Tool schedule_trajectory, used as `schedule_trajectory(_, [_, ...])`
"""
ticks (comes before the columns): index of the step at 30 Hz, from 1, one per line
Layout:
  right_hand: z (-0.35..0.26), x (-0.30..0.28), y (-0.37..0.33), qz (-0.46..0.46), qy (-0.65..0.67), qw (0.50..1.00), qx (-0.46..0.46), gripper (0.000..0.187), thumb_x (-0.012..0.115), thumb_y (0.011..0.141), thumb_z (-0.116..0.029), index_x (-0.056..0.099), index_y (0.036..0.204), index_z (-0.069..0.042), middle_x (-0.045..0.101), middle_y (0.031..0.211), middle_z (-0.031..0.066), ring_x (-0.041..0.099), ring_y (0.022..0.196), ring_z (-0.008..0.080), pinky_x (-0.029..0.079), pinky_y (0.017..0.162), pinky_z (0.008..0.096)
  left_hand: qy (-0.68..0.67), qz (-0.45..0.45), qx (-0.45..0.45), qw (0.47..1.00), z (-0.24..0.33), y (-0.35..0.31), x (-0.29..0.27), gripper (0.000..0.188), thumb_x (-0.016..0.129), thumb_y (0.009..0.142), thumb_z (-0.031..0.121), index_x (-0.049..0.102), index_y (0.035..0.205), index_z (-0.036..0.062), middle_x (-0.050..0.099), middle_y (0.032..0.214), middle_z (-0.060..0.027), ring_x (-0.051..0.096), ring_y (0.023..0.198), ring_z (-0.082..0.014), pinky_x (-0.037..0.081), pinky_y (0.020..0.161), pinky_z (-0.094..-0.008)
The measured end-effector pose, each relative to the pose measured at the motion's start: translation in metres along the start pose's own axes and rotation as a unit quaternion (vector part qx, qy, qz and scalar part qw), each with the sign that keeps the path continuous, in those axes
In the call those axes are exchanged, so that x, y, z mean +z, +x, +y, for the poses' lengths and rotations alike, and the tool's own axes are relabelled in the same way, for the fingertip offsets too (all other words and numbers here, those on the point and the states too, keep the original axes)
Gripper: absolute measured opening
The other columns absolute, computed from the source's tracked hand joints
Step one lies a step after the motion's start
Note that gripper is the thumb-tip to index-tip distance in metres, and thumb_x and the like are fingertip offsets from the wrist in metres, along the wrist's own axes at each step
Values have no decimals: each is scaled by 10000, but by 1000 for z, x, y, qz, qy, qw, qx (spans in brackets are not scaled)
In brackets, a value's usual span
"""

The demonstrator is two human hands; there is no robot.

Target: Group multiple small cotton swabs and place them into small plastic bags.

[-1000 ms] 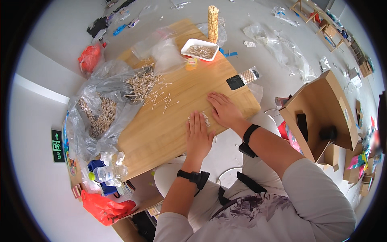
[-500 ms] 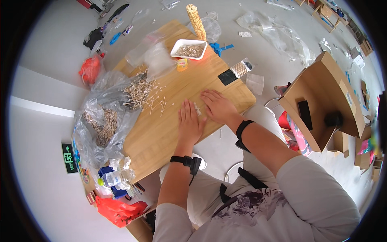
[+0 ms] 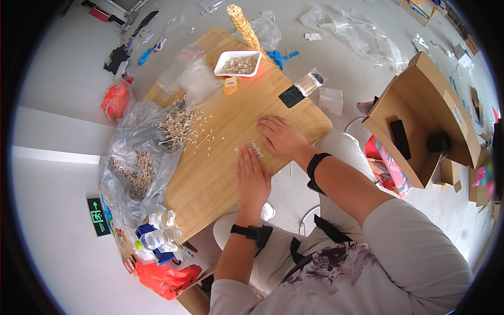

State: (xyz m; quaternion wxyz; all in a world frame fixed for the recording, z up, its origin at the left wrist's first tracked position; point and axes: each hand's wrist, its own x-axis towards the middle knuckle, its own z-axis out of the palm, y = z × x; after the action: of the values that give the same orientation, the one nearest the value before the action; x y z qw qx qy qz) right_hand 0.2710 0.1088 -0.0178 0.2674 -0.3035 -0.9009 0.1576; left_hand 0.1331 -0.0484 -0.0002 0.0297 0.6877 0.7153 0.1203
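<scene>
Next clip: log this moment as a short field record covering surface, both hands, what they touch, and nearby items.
Surface: light wooden tabletop
Left hand: left hand flat, palm down, fingertips at a small row of thin pale cotton swabs
Right hand: right hand flat on the wood, just right of that row
Loose pile: scattered cotton swabs spilling from a clear plastic bag at the table's left edge
Far side: white rectangular tray holding more swabs; black flat square piece
Right of table: open brown cardboard box
</scene>
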Motion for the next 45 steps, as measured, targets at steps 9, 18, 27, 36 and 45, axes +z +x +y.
schedule_trajectory(9, [-1, 1, 1, 8, 1, 1000, -3, 410, 570, 972, -192, 589, 1348, -29, 567, 1479, 118, 458, 1452, 274, 327, 1241, 446, 9, 16, 13, 1000, -6, 17, 14, 884, 592, 1011, 368, 167, 1597, -139, 207, 1666, -348, 190, 1570, -477, 166, 1275, -559])
schedule_trajectory(18, [2, 1, 1, 12, -9, 1000, -6, 410, 579, 962, -193, 595, 1337, -27, 573, 1470, 119, 468, 1443, 272, 336, 1235, 449, -4, 22, 51, 998, -34, 50, 8, 865, 590, 1007, 428, 228, 1613, -72, 290, 1675, -250, 269, 1557, -415, 206, 1273, -539])
schedule_trajectory(27, [2, 2, 0, 1, -1, 1000, -1, 407, 586, 959, -199, 593, 1330, -34, 563, 1479, 119, 454, 1453, 273, 322, 1244, 449, -70, 24, 97, 993, -56, 59, -25, 549, 740, 928, 215, 579, 1433, 72, 590, 1391, -151, 535, 1306, -394, 408, 1143, -497])
schedule_trajectory(36, [1, -1, -1, -8, 13, 1000, 7, 424, 606, 943, -184, 588, 1344, -46, 540, 1508, 110, 439, 1465, 277, 322, 1242, 447, -88, 1, 51, 995, -48, 39, -29, 500, 736, 911, 140, 608, 1390, 80, 648, 1293, -140, 599, 1182, -368, 468, 1041, -466])
schedule_trajectory(45, [0, 0, 0, 8, 9, 1000, 4, 393, 587, 953, -178, 592, 1320, -39, 561, 1473, 112, 451, 1451, 272, 327, 1237, 440, 8, 22, -37, 999, 2, 24, 16, 874, 571, 1026, 400, 179, 1594, -137, 211, 1666, -346, 170, 1575, -474, 182, 1263, -580])
